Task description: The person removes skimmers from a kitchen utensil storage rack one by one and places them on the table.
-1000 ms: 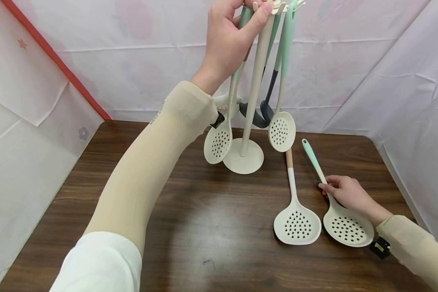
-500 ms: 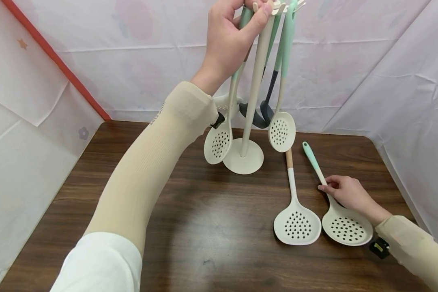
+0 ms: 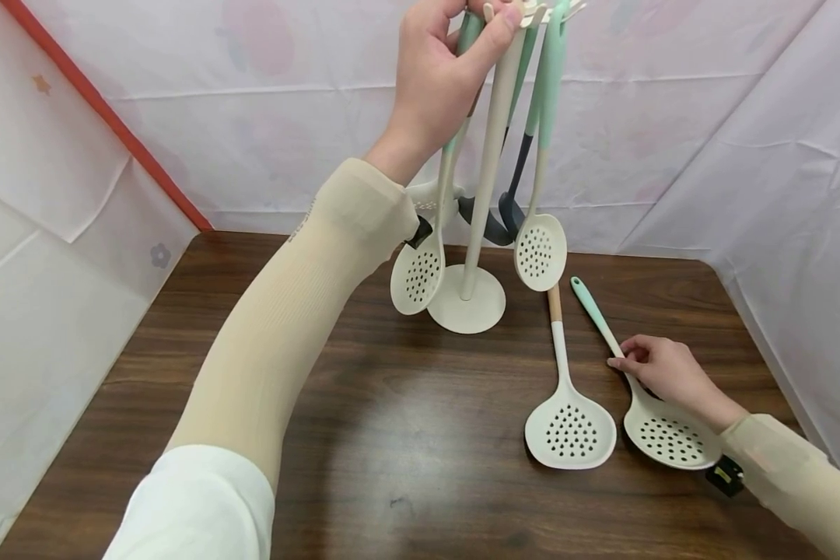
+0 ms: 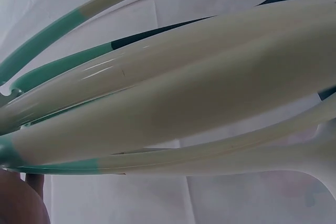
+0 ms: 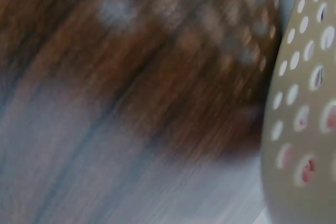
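My left hand (image 3: 444, 66) is raised and grips the top of a cream utensil stand (image 3: 486, 155) together with the teal handle of a hanging slotted spoon (image 3: 420, 272). The left wrist view shows the cream pole (image 4: 173, 98) and teal-and-cream handles up close. My right hand (image 3: 661, 369) pinches the thin handle of a teal-tipped cream skimmer (image 3: 668, 439) whose head is tilting up off the table. In the right wrist view the perforated head (image 5: 304, 103) is blurred over the wood.
A second cream skimmer with a wooden handle end (image 3: 567, 424) lies flat beside the held one. Another slotted spoon (image 3: 540, 250) and dark ladles (image 3: 497, 218) hang on the stand. The brown table (image 3: 392, 435) is enclosed by white sheeting.
My right hand has turned the skimmer, its teal tip swinging left and down and its head shifting right and tilting. The left hand has stayed on the stand.
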